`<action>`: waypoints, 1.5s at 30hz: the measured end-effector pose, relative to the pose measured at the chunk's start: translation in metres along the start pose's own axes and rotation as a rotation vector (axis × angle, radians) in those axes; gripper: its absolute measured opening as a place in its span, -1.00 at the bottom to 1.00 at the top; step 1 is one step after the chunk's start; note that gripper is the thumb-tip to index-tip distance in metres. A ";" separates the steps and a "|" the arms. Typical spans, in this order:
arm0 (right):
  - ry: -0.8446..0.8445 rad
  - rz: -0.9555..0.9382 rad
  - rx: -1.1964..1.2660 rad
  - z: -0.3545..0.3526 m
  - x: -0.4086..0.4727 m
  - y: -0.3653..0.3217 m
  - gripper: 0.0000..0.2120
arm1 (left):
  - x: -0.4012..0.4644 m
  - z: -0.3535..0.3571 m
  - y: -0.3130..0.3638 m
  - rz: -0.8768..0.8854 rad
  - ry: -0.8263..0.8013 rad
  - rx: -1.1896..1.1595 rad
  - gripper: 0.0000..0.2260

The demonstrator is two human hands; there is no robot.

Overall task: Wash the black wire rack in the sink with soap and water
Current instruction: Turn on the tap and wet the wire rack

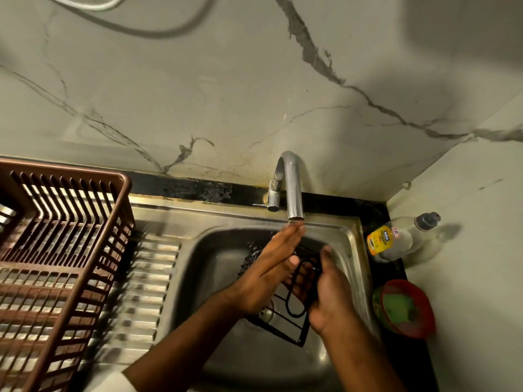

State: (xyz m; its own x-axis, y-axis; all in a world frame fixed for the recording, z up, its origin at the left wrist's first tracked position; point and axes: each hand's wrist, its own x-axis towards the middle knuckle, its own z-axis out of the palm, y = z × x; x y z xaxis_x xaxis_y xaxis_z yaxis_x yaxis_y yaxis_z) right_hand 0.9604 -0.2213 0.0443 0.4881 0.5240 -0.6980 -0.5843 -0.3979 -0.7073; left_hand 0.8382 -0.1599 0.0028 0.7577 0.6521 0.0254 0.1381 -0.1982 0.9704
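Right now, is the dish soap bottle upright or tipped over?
Tipped. The dish soap bottle leans on the wall right of the sink, dark cap pointing up-right.

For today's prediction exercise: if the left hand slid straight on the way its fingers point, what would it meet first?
Probably the faucet spout mouth: the left hand points its straight fingers up at it, though depth is unclear.

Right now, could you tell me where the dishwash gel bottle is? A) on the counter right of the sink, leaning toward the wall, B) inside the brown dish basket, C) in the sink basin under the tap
A: the dishwash gel bottle leans on the dark counter right of the sink, behind the red bowl.
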 end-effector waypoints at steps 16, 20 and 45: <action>-0.045 0.092 0.273 0.020 0.033 -0.023 -0.42 | 0.015 -0.017 -0.006 -0.359 0.036 -0.358 -0.57; -0.082 0.096 0.283 0.016 0.030 -0.029 -0.45 | 0.028 -0.023 -0.003 -0.510 0.084 -0.393 -0.61; -0.147 0.029 0.216 -0.010 0.007 -0.034 -0.47 | 0.013 0.001 -0.009 -0.459 0.163 -0.352 -0.58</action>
State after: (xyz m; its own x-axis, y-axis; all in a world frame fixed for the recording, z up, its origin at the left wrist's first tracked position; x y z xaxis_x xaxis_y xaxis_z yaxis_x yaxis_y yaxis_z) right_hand 0.9897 -0.2115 0.0624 0.3793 0.6247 -0.6825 -0.7291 -0.2524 -0.6362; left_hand 0.8473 -0.1501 -0.0061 0.5592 0.7230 -0.4057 0.1879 0.3661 0.9114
